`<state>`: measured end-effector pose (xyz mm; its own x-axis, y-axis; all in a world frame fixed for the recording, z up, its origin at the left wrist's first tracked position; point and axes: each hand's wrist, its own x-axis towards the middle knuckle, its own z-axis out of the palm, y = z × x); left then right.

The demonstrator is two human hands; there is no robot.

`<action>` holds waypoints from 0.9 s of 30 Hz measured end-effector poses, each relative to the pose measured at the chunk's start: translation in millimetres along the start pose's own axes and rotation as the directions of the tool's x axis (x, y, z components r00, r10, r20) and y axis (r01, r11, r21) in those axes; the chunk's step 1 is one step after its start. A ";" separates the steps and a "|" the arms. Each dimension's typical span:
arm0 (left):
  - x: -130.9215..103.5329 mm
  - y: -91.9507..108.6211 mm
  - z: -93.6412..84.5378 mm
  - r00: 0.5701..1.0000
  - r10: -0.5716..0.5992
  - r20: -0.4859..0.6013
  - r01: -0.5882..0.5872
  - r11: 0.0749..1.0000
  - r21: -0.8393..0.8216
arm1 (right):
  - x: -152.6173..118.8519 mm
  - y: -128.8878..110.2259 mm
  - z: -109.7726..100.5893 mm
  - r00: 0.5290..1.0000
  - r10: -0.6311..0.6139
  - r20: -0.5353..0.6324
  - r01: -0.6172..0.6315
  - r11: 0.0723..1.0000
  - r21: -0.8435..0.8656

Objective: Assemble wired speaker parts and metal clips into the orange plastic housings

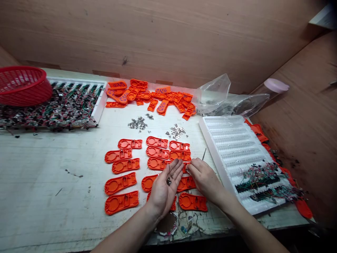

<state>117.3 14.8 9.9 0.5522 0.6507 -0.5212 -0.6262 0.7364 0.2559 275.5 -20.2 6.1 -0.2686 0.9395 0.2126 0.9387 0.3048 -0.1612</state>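
My left hand (pixel 165 186) is turned palm up and slightly cupped, with a few small metal pieces (pixel 169 181) lying in it. Just to its right, my right hand (pixel 204 175) has its fingers pinched together over an orange plastic shell (pixel 186 167); whatever is in the pinch is hidden. Rows of open orange half-shells (pixel 122 180) lie around both hands, inner side up. Under my left hand, some shells are partly covered. Beyond the rows are two loose heaps, one of small metal pieces (pixel 138 123) and one of flat metal pieces (pixel 177 131).
Orange shells (pixel 139 94) are piled at the back. On the left, a red basket (pixel 25 86) rests on a tray of wired parts (pixel 65 105). At right stand a white foam tray (pixel 226 137) with wired bundles (pixel 263 182), clear plastic bags (pixel 216 95) and a pink-lidded container (pixel 276 86).
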 end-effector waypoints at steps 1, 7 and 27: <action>-0.3 -0.2 0.2 1.000 0.002 0.000 -0.002 1.000 0.002 | 1.2 -0.8 -0.7 1.000 -0.003 0.012 0.003 1.000 -0.014; -0.7 2.7 5.9 1.000 0.001 -0.017 -0.001 1.000 0.030 | 1.0 3.6 -3.8 0.991 0.132 0.010 -0.130 0.957 0.258; 0.3 1.7 5.9 0.997 -0.009 -0.079 0.010 1.000 0.004 | -21.9 -4.0 -14.6 0.999 -0.034 -0.021 0.035 0.999 0.038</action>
<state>119.6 17.4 15.0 0.5130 0.6274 -0.5859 -0.6190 0.7432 0.2539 280.8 -44.3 16.2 -0.2961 0.9249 0.2386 0.9197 0.3435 -0.1901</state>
